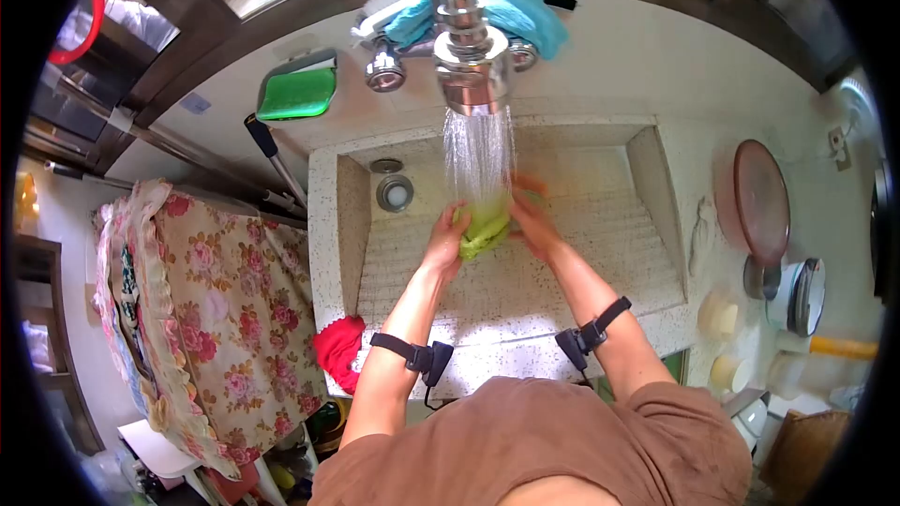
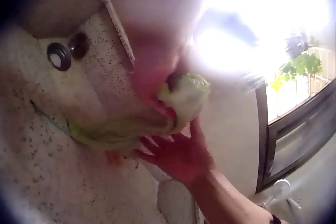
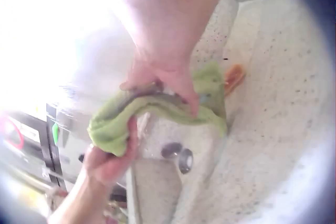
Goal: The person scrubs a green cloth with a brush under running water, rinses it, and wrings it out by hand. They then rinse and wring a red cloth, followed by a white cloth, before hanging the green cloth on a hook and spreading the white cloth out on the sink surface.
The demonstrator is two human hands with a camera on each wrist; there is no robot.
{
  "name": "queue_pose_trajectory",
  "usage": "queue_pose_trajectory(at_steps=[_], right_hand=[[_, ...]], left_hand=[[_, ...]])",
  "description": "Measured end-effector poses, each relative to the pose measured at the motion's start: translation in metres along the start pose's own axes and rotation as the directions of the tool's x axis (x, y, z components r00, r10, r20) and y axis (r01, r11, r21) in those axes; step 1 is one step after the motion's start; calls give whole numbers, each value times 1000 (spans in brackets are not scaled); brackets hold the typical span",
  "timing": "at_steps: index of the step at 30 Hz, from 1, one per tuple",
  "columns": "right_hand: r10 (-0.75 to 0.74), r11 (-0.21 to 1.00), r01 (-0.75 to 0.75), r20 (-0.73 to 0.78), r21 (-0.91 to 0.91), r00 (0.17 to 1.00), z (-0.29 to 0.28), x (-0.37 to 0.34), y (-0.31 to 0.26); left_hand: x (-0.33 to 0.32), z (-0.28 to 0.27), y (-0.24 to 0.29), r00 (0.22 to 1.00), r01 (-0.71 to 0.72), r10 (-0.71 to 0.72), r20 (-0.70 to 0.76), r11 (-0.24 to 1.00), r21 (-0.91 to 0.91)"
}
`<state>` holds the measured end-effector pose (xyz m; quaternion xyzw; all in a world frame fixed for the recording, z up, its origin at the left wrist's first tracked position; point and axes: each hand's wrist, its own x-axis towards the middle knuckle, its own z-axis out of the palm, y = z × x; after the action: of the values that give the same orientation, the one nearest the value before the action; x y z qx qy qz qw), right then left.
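Note:
A wet light-green cloth (image 1: 485, 230) hangs bunched between both hands under the water running from the tap (image 1: 473, 75). My left hand (image 1: 446, 242) grips one bunched end, its fingers curled around the fabric in the left wrist view. My right hand (image 1: 536, 225) lies against the cloth's other side. The left wrist view shows this right hand (image 2: 181, 155) with fingers spread and fairly straight, touching the cloth. In the right wrist view the cloth (image 3: 157, 106) drapes lengthwise, one end hanging down toward the sink (image 3: 262, 129).
An orange object (image 3: 234, 78) lies in the sink behind the cloth. The drain (image 1: 395, 193) sits at the back left. A green soap dish (image 1: 297, 94) is on the wall, a red cloth (image 1: 339, 352) hangs over the front left edge, and a pink basin (image 1: 761, 201) stands right.

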<state>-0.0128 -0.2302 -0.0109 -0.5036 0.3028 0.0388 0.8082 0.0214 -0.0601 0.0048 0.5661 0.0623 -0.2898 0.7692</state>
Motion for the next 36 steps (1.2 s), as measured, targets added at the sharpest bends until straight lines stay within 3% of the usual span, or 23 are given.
queue_pose_trajectory(at_steps=[2,3,4,5,6,8,9,11,14,15,16,17,19,21,24,25,26,27,29,31,32,34,36], right_hand=[[21,973,13,144,-230,989,-16,9,5],[52,939,25,214,-344,976,-22,12,11],[-112,892,188,202,-412,973,-25,15,18],[-278,809,343,204,-477,939,-26,20,23],[-442,691,483,214,-537,871,-27,25,21],[-641,330,727,422,-602,641,-19,14,-9],[-680,124,792,530,-598,506,-17,5,-23],[-557,397,751,511,-528,654,-18,4,-38],[-386,853,489,407,-184,828,2,-1,-59],[-301,944,329,373,-11,878,10,-3,-62],[-232,973,218,361,78,903,16,-5,-63],[-178,983,184,297,8,938,25,-13,-61],[-88,987,106,146,-122,985,55,-44,-53],[-510,759,550,207,-349,835,69,-42,0],[-417,697,283,-51,-659,907,72,-24,21],[-331,707,232,-23,-668,943,61,-11,24],[-250,710,189,8,-679,968,42,7,21],[-169,707,148,38,-692,985,33,15,16],[-351,763,326,65,-558,934,32,20,20],[-509,623,569,274,-536,816,34,16,13],[-537,456,709,469,-537,701,31,12,4],[-366,256,763,671,-594,645,19,26,-5],[-134,270,587,574,-763,808,7,53,-7]], left_hand=[[12,-5,-10,990,-139,142,20,911,388],[7,-5,-10,959,-248,274,65,710,659],[-1,-5,-5,911,-316,383,151,417,852],[-5,-5,0,850,-336,453,270,70,939],[-8,-4,3,805,-318,518,288,-32,948],[-15,-3,4,702,-266,620,350,-228,937],[-16,-1,10,688,-355,630,360,-141,924],[-14,-1,27,661,-502,660,356,37,864],[-12,6,50,853,-379,521,6,612,695],[-10,10,56,905,-299,415,-95,778,552],[6,5,45,902,-356,412,-127,879,318],[18,1,32,924,-301,315,-219,949,94],[32,10,21,948,-191,74,-310,910,-368],[51,-4,-25,947,-143,33,-319,934,-327],[37,29,-46,922,10,-163,-353,918,-397],[22,44,-38,899,69,-248,-362,895,-441],[11,50,-28,875,204,-261,-407,963,-178],[14,49,-30,891,211,-278,-359,953,-216],[20,47,-35,916,219,-301,-265,929,-297],[34,31,-29,913,173,-241,-329,960,-222],[39,20,-25,908,157,-213,-360,971,-179],[45,0,-2,959,101,-131,-251,987,-128],[46,-3,5,979,118,-145,-147,977,-180]])
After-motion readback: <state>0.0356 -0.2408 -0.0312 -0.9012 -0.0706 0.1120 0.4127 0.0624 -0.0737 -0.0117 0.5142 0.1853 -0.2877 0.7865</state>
